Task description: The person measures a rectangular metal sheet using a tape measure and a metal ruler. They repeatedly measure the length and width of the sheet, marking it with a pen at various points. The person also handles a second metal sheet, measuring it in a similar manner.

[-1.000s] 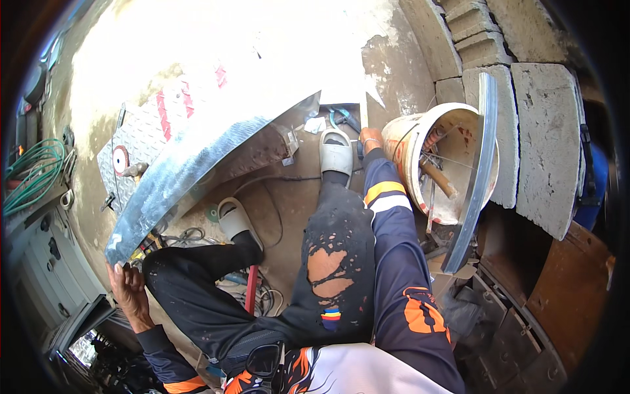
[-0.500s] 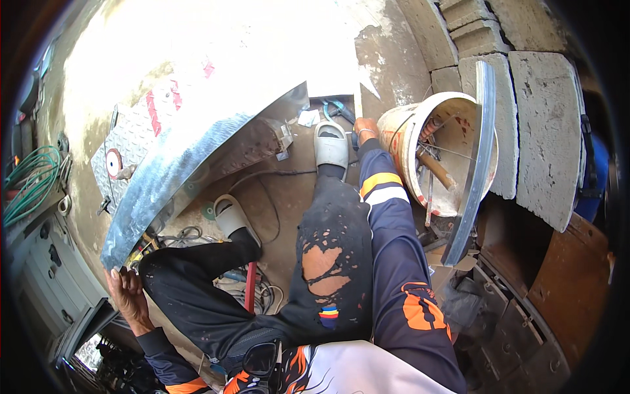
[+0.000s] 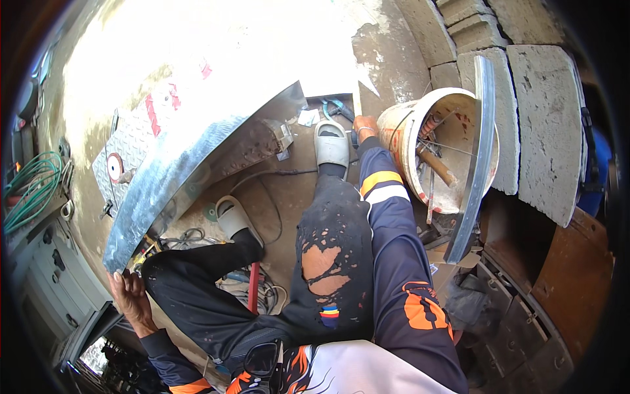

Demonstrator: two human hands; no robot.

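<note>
A long sheet of shiny metal (image 3: 170,174) stretches from the lower left up into the glare; fisheye bends its edge. My left hand (image 3: 133,299) is closed on its near left end, fingertips at the edge. Beyond my right slipper (image 3: 332,146), my right hand (image 3: 365,127) is closed at the right end of the bright sheet, by a narrow pale strip. What its fingers grip is hidden. Just left of it lies a blue and black tool (image 3: 339,108), partly covered. Under the sheet sits a rusty brown metal piece (image 3: 252,146).
A dirty white bucket (image 3: 441,98) with rods and a wooden handle stands right of my arm, a metal channel (image 3: 481,164) leaning across it. Concrete blocks (image 3: 541,125) stack behind. A cutting disc (image 3: 115,167) rests at left near a green hose coil (image 3: 33,187). Cables (image 3: 259,289) lie between my legs.
Both hands keep their places and their grip. The view has shifted very slightly; nothing else visibly moves.
</note>
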